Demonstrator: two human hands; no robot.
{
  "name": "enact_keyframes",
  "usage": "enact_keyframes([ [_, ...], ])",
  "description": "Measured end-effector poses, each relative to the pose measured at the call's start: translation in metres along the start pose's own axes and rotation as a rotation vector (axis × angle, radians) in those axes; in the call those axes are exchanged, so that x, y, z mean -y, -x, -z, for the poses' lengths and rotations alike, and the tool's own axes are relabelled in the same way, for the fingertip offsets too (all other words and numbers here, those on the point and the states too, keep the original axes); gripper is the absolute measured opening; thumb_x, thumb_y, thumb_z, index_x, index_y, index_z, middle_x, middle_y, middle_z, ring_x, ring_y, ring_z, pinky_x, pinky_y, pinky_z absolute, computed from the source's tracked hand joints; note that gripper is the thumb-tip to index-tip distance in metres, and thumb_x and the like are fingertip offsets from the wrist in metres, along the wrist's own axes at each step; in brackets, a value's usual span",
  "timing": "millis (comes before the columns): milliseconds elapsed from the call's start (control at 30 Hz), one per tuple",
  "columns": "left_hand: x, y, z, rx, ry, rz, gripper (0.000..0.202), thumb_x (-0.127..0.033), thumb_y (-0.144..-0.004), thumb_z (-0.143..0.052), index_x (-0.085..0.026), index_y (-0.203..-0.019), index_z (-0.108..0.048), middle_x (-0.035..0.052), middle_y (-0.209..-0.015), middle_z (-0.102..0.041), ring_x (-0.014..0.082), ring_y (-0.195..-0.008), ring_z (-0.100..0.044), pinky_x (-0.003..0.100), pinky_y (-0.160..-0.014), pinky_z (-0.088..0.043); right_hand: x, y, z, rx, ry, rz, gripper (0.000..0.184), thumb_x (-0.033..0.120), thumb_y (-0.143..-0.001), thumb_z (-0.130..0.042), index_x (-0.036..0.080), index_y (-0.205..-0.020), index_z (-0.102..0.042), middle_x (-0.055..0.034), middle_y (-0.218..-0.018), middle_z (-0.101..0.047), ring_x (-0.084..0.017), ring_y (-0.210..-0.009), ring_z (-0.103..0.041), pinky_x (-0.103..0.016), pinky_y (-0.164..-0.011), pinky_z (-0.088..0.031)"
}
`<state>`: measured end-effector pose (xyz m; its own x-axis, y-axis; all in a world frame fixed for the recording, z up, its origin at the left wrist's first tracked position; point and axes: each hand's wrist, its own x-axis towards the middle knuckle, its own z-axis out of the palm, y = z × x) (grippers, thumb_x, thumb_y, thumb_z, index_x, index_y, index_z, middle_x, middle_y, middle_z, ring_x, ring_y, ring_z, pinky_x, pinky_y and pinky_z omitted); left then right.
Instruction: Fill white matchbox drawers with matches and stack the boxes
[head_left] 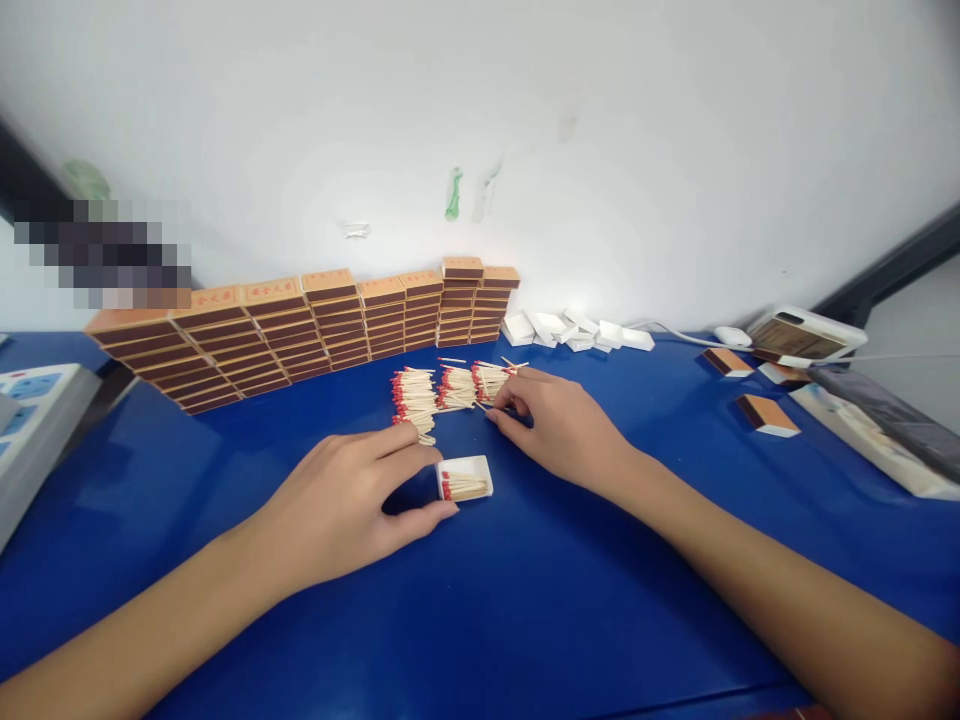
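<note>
A small white matchbox tray [474, 466] lies on the blue table with red-tipped matches along its lower side. My left hand [349, 495] has its thumb and index finger at the left corners of this tray, gripping it between them. Beyond it, loose matches [412, 398] lie in several side-by-side piles, red heads mostly to the left. My right hand [559, 420] is at the right-hand pile, thumb and fingers pinched together on a match [480, 406]. Its curled fingers partly cover that pile.
Stacked matchboxes [341, 320] form a long row against the white wall. White empty trays [574, 328] are heaped right of them. Farther right are loose matchbox sleeves [766, 414], a phone [892, 405], a white device [806, 335] and a cable. A power strip [41, 410] sits at left.
</note>
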<state>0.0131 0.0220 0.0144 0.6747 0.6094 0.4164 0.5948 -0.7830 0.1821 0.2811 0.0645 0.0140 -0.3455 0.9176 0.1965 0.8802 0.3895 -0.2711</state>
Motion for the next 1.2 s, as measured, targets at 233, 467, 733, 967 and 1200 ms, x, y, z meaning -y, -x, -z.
enact_keyframes([
  [233,0.0,0.001,0.0,0.005,-0.002,0.005,0.023,-0.04,-0.1,-0.071,-0.02,-0.112,-0.073,0.0006,-0.094,-0.072,0.0129,-0.067,-0.065,0.028,-0.058,-0.047,0.001,0.003,0.007,0.076,0.052,-0.026,0.012,0.02,-0.097,-0.062,0.02,-0.084,-0.064,-0.0051,-0.091,-0.069,-0.017,-0.072,-0.058,-0.031,-0.066,-0.037],
  [467,0.001,0.0,0.0,0.005,-0.009,0.001,0.024,-0.041,-0.1,-0.07,-0.02,-0.112,-0.073,0.001,-0.094,-0.073,0.0134,-0.068,-0.066,0.027,-0.057,-0.047,-0.004,0.003,0.005,0.022,0.045,-0.009,0.008,0.022,-0.098,-0.06,0.02,-0.091,-0.064,-0.0069,-0.097,-0.072,-0.018,-0.074,-0.061,-0.03,-0.066,-0.04],
  [733,0.0,0.0,0.0,-0.008,-0.002,-0.007,0.023,-0.039,-0.099,-0.073,-0.02,-0.11,-0.074,-0.0002,-0.094,-0.072,0.0128,-0.065,-0.064,0.028,-0.056,-0.046,-0.003,0.002,0.006,0.07,0.047,-0.019,0.013,0.02,-0.099,-0.059,0.02,-0.086,-0.063,-0.0059,-0.092,-0.071,-0.018,-0.073,-0.06,-0.031,-0.067,-0.038],
  [967,0.001,0.0,0.001,0.005,-0.002,0.017,0.023,-0.039,-0.098,-0.073,-0.02,-0.111,-0.074,-0.0002,-0.095,-0.072,0.014,-0.068,-0.067,0.029,-0.058,-0.048,-0.006,0.009,0.013,0.108,-0.002,0.1,0.009,0.018,-0.1,-0.058,0.02,-0.095,-0.066,-0.0051,-0.092,-0.069,-0.019,-0.081,-0.062,-0.031,-0.072,-0.04],
  [1200,0.002,-0.001,0.0,0.023,0.039,0.076,0.025,-0.04,-0.097,-0.074,-0.02,-0.112,-0.074,-0.001,-0.098,-0.072,0.0134,-0.072,-0.069,0.028,-0.061,-0.052,0.014,0.022,0.025,0.11,-0.08,0.295,0.009,0.018,-0.102,-0.059,0.02,-0.096,-0.066,-0.0044,-0.094,-0.07,-0.017,-0.076,-0.062,-0.029,-0.068,-0.041],
])
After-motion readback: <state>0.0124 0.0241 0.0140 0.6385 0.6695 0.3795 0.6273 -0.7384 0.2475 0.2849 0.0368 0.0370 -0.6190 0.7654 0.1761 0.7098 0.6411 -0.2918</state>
